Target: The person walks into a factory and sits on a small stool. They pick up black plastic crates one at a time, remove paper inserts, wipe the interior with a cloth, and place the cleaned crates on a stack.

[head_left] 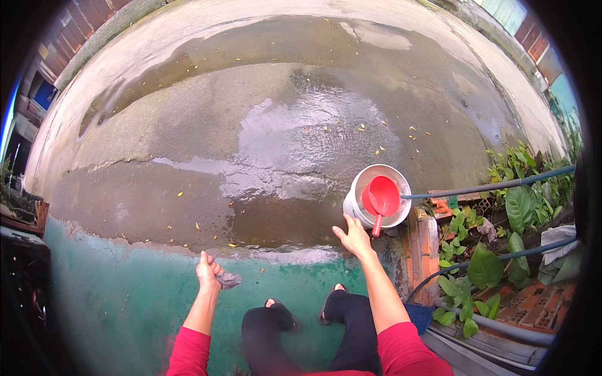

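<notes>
My left hand (207, 271) is closed around a small bunched grey rag (230, 280), which hangs out on its right side above the green floor. Reaching forward, my right hand (355, 239) has its fingers apart and holds nothing. Its fingertips are beside the near wall of a whitish bucket (352, 205); whether they touch it I cannot tell. Inside the bucket rests a red dipper (382, 191), its handle lying over the near rim toward me. A blue-grey hose (489, 188) comes in from the right and ends at the bucket's rim.
Wet concrete (301, 125) with puddles and scattered leaves spreads ahead. I stand on a green painted floor (125, 288). Bricks (428, 241), leafy plants (486, 266) and a second hose (495, 258) crowd the right side. A dark glossy object (25, 276) stands at the left edge.
</notes>
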Demonstrator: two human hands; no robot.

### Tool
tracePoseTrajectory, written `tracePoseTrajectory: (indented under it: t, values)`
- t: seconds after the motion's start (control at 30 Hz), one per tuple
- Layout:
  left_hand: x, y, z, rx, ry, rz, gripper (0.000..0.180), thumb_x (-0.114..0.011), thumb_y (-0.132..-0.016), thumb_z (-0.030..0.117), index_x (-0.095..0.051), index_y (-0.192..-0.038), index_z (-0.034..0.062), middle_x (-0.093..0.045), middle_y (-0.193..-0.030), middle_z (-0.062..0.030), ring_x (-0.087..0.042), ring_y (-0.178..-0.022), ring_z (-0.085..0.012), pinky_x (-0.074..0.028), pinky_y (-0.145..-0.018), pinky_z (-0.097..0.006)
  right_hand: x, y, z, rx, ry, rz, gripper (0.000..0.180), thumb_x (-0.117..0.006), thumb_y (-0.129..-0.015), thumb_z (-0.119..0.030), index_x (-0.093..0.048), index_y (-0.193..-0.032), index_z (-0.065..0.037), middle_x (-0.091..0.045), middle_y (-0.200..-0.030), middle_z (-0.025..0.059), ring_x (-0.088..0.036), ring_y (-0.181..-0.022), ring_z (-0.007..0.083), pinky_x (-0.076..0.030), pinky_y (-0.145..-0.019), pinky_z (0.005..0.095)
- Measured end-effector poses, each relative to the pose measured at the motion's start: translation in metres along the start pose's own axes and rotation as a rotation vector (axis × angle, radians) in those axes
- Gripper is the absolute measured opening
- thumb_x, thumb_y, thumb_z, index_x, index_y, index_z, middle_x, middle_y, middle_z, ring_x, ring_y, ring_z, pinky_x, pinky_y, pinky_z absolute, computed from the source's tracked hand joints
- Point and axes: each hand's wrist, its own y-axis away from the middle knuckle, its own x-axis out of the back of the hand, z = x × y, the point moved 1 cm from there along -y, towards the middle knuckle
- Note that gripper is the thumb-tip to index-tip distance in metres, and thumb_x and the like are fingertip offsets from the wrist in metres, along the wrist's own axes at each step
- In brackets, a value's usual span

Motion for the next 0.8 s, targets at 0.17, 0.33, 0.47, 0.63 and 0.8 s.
tracePoseTrajectory:
  t: [0.17,0.33,0.47,0.63,0.8]
  values:
    - [-0.098,0.159,0.031,0.101,0.711,-0.117,0.037,-0.045,-0.096,0.035,-0.039,-0.066,0.0147,-0.03,-0.05,0.0036,-0.029,-0.04,-0.0104,-0.028,-0.042,-0.027,-0.041,0.118,-0.223,0.414,-0.505,-0.253,0.086,-0.073,-0.076,-0.033,-0.026,-0.143,-0.005,-0.028,-0.147,0.0162,-0.022,-0.138,0.0295,-0.031,-0.106,0.0415]
    - [-0.122,0.289,0.1,0.041,1.096,-0.065,0.036,-0.046,-0.096,0.037,-0.042,-0.069,0.0126,-0.046,-0.061,-0.0031,-0.05,-0.063,-0.0179,-0.044,-0.062,-0.032,-0.027,0.172,-0.335,0.324,-1.201,-0.063,0.034,-0.058,-0.09,-0.01,-0.049,-0.122,-0.007,-0.062,-0.109,0.0115,-0.059,-0.103,0.0223,-0.046,-0.091,0.034]
    - [-0.095,0.352,0.167,-0.4,0.985,-0.208,0.038,-0.043,-0.097,0.034,-0.039,-0.066,0.0114,-0.047,-0.06,-0.004,-0.051,-0.063,-0.0181,-0.044,-0.066,-0.033,-0.048,0.153,-0.358,0.154,-1.384,-0.255,0.036,-0.062,-0.089,-0.025,-0.049,-0.118,-0.008,-0.056,-0.094,0.0046,-0.058,-0.084,0.0193,-0.05,-0.078,0.0364]
    - [-0.037,0.369,0.195,-0.872,0.441,-0.208,0.041,-0.045,-0.095,0.032,-0.049,-0.063,0.007,-0.044,-0.058,0.0031,-0.041,-0.054,-0.0097,-0.034,-0.052,-0.027,-0.118,0.121,-0.372,0.193,-0.907,-0.804,0.057,-0.043,-0.093,-0.044,-0.038,-0.136,-0.008,-0.035,-0.138,0.0124,-0.029,-0.128,0.0262,-0.023,-0.107,0.0364]
    - [0.017,0.34,0.235,-0.949,0.175,0.027,0.047,-0.046,-0.09,0.039,-0.051,-0.064,0.0008,-0.047,-0.054,-0.0037,-0.043,-0.055,-0.0131,-0.037,-0.053,-0.033,-0.178,0.145,-0.413,0.019,-0.929,-0.542,0.043,-0.045,-0.091,-0.036,-0.046,-0.125,-0.009,-0.041,-0.131,0.0157,-0.037,-0.122,0.0292,-0.032,-0.1,0.041]
